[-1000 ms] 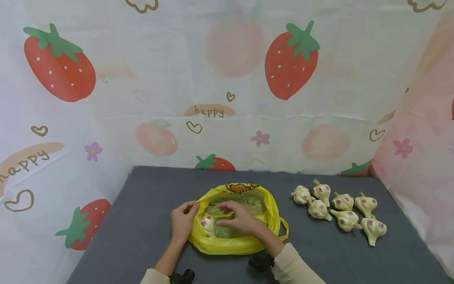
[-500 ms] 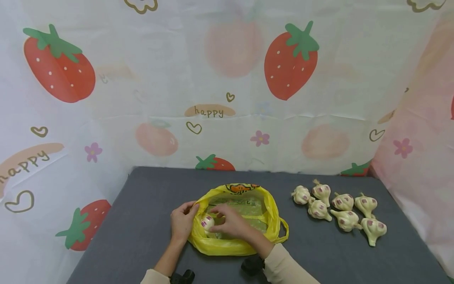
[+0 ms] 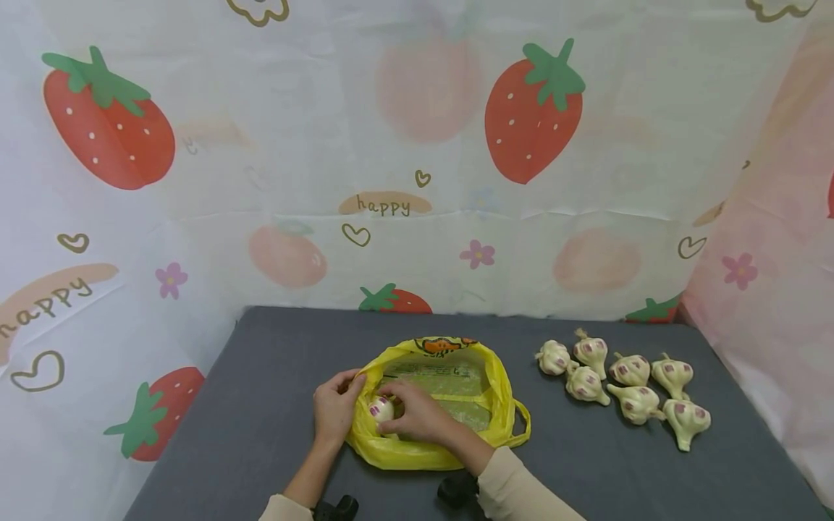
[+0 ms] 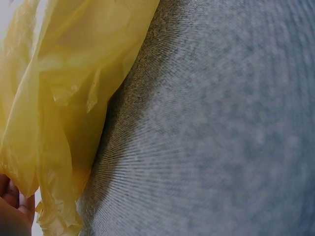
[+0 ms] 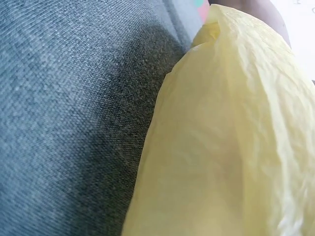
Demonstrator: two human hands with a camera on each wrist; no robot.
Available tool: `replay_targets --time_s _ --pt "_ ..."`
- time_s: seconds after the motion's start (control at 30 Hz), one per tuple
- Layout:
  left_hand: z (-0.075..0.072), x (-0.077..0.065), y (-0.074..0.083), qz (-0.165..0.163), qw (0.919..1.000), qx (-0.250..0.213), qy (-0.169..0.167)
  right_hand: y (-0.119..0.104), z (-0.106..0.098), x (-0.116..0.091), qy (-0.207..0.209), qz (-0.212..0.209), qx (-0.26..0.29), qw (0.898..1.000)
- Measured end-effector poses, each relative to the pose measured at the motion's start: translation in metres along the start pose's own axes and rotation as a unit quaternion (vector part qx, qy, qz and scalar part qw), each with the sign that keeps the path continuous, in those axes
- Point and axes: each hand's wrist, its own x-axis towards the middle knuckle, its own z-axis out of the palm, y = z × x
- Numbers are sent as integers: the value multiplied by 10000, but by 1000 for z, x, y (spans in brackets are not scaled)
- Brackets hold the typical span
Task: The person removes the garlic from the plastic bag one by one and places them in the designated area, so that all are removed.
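Note:
A yellow plastic bag (image 3: 407, 456) stands with its mouth wide on the dark table. My left hand (image 3: 334, 407) pinches the bag's left rim between thumb and fingers. Inside, against that left wall, sits a whitish garlic bulb (image 3: 381, 410) with purple patches. My right hand (image 3: 420, 414) reaches into the bag, thumb and fingers curled about the bulb; its contact on the far side is hidden. In the left wrist view, the bag's side (image 4: 83, 98) fills the left, with some left fingers (image 4: 15, 196) at its edge. Mostly the bag's wall (image 5: 211, 147) shows in the right wrist view.
Several garlic bulbs (image 3: 635, 370) lie grouped on the right of the grey table (image 3: 280, 362). A yellow bag handle (image 3: 523, 427) loops out at the bag's right. Behind hangs a strawberry-print cloth (image 3: 456, 275).
My right hand has moved left and slightly down within the bag, and its fingers have come in around the garlic bulb. The left hand keeps its place on the rim.

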Motion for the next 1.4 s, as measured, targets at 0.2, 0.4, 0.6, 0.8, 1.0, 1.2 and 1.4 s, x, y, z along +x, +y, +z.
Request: replay_targets --time_s 0.2,0.4,0.6,0.8,1.0,1.2,1.4 --pt "0 0 0 22 10000 4 -6 -3 1 0 17 226 94 9997" --pt "-1 0 0 -4 10000 -10 -29 -5 1 1 24 228 7 9997" --pt "-1 -1 0 -27 10000 16 -40 -6 2 3 53 167 -40 9998" --pt "-2 -1 1 -19 10000 57 -15 -5 2 3 129 276 208 9993" --pt "-2 0 0 83 9999 90 53 -6 -4 0 210 229 345 9989" --pt "-1 1 -3 160 9997 128 91 -5 -12 -5 369 194 303 9987" --pt "-2 1 -3 129 9998 143 40 -6 -24 -12 511 84 335 9981"
